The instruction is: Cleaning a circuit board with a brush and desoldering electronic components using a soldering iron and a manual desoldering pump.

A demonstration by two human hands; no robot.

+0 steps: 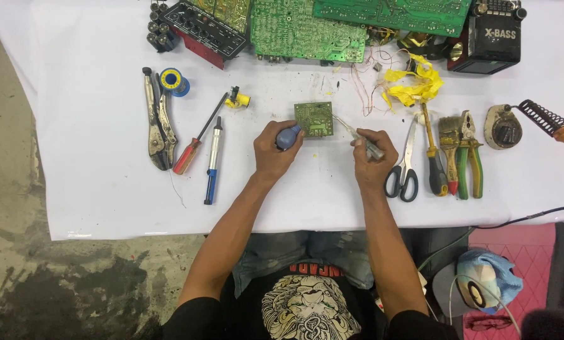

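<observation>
A small green circuit board [313,119] lies in the middle of the white table sheet [93,157]. My left hand [274,150] grips a blue rubber bulb tool [288,136] whose tip touches the board's left edge. A slim silver probe-like tool [359,138] sits in my right hand [373,158], its thin point reaching onto the board's right side. Both forearms stretch out from my lap at the bottom of the view.
Left of the hands lie locking pliers [156,123], a solder reel [172,80], a red screwdriver [194,141] and a blue desoldering pump [213,160]. To the right: scissors [405,170], brush [449,135], green pliers [470,164], soldering iron stand [502,129]. Large boards [307,31] and a black radio [493,34] line the far edge.
</observation>
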